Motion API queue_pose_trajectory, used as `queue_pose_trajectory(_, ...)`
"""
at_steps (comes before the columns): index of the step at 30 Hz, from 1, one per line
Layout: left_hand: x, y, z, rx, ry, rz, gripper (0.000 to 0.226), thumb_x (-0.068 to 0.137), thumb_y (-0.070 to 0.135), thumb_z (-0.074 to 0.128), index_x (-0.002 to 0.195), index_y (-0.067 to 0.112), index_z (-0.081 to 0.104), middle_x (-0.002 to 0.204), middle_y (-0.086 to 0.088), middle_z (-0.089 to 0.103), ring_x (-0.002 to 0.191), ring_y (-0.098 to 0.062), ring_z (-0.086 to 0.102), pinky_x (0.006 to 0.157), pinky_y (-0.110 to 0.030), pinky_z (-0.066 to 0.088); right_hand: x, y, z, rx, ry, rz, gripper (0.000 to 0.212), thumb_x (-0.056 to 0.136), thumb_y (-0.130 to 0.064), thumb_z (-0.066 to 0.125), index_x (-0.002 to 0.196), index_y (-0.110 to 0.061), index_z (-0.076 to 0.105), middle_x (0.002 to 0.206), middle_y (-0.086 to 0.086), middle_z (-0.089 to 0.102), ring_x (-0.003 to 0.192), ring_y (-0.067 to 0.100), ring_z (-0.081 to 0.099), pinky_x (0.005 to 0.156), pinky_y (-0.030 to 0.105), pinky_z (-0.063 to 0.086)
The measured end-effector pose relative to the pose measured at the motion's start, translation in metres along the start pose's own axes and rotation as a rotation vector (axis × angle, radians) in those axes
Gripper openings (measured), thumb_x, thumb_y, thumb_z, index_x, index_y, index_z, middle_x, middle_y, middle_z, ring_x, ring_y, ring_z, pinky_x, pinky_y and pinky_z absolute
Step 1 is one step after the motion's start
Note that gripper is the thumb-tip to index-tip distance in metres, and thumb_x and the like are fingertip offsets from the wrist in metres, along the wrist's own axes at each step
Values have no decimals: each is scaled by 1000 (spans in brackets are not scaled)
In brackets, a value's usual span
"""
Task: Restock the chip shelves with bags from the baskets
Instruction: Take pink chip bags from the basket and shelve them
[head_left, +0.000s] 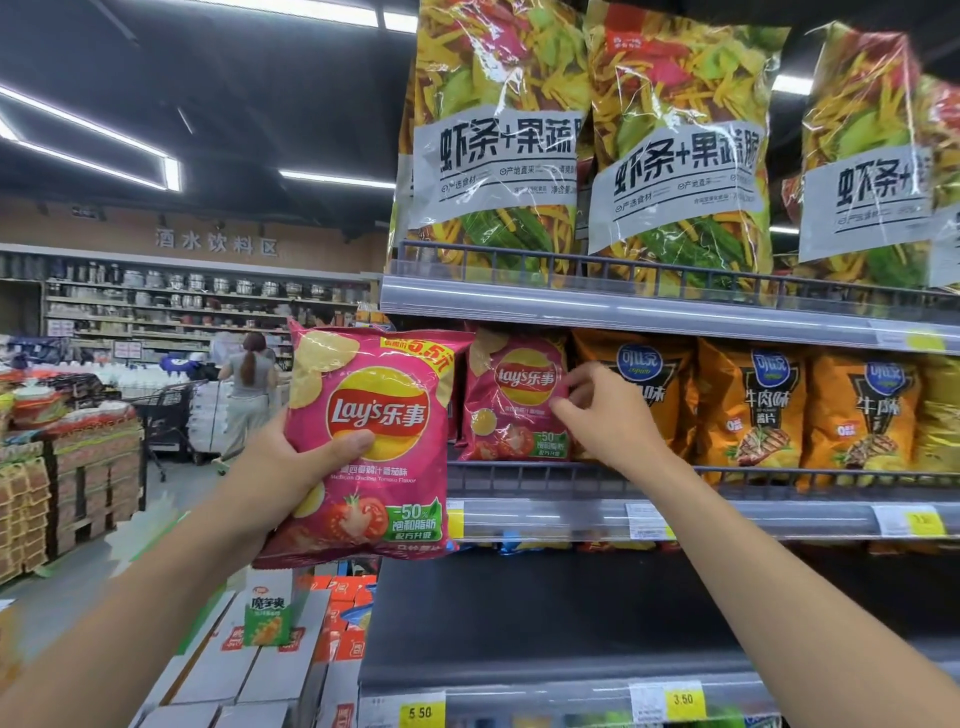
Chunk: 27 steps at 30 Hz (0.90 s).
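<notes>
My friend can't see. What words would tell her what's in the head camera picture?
The left hand holds a pink Lay's bag beside the shelf while the right hand pinches a matching bag already standing there. Orange bags stand to its right, with big snack bags above.

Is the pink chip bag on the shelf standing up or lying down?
Standing up: the shelf bag sits upright behind the rail, logo level; the right hand pinches its edge.
</notes>
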<state>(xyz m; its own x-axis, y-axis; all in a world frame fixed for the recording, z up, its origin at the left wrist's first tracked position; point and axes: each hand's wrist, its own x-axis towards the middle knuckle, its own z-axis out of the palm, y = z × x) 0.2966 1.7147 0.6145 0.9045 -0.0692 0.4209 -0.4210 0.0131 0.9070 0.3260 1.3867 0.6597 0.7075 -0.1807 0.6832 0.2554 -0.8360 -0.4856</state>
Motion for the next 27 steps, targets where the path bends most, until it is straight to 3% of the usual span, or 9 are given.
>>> queue_pose_trajectory(4, 5, 4, 26, -16, -38, 17, 64, 71, 41, 90, 125, 25, 61, 97, -1, 81, 82, -26, 80, 62, -35, 63, -33, -28, -15, 392, -411, -34, 38, 95, -48, 65, 125, -27, 61, 106, -6, 73, 65, 10, 65, 58, 27, 55)
queue_pose_trajectory(7, 7, 9, 50, -46, -62, 83, 51, 74, 32, 85, 119, 27, 62, 94, 7, 81, 81, -19, 80, 58, -26, 61, -50, -35, -19, 414, -549, -102, 59, 87, -55, 71, 136, -32, 50, 123, -12, 68, 67, 10, 64, 56, 23, 50)
queue_pose_trajectory(9, 9, 14, 65, -30, -56, 155, 44, 76, 27, 85, 112, 31, 61, 88, 17, 79, 80, -9, 78, 57, -19, 58, -54, -39, -22, 457, -531, -91, 66, 78, -55, 75, 134, -36, 47, 121, -14, 68, 68, 6, 66, 57, 18, 50)
queue_pose_trajectory(11, 12, 21, 77, -5, -61, 230, 46, 78, 25, 86, 114, 33, 59, 89, 22, 78, 82, -1, 76, 60, -15, 57, -54, -39, -27, 502, -459, -96, 59, 80, -46, 78, 130, -36, 48, 118, -12, 68, 77, 0, 70, 59, 14, 51)
queue_pose_trajectory(15, 21, 38, 88, 61, -166, 334, 51, 76, 44, 79, 121, 43, 54, 107, 19, 74, 94, 4, 73, 70, -13, 57, -46, -32, -40, 564, -318, -136, 41, 86, -30, 79, 118, -38, 54, 114, -13, 70, 94, -2, 71, 64, 15, 55)
queue_pose_trajectory(18, 32, 49, 88, 113, -246, 379, 48, 85, 49, 77, 128, 44, 55, 120, 14, 72, 106, -2, 72, 83, -23, 61, -37, -23, -47, 556, -212, -162, 49, 83, -34, 82, 124, -33, 57, 118, -11, 71, 104, 5, 71, 74, 25, 61)
queue_pose_trajectory(22, 49, 51, 86, 267, -201, 479, 42, 90, 32, 80, 129, 34, 65, 120, 11, 73, 104, 2, 69, 83, -13, 55, -30, -5, -50, 460, -91, -183, 54, 81, -40, 84, 127, -31, 57, 119, -12, 71, 104, 10, 71, 82, 38, 63)
queue_pose_trajectory(27, 58, 34, 96, 374, -214, 444, 40, 84, 35, 86, 118, 43, 66, 115, 15, 76, 107, -7, 72, 103, -43, 55, -28, 14, -37, 349, -112, -141, 52, 82, -41, 84, 126, -36, 56, 112, -20, 72, 99, 2, 70, 91, 37, 60)
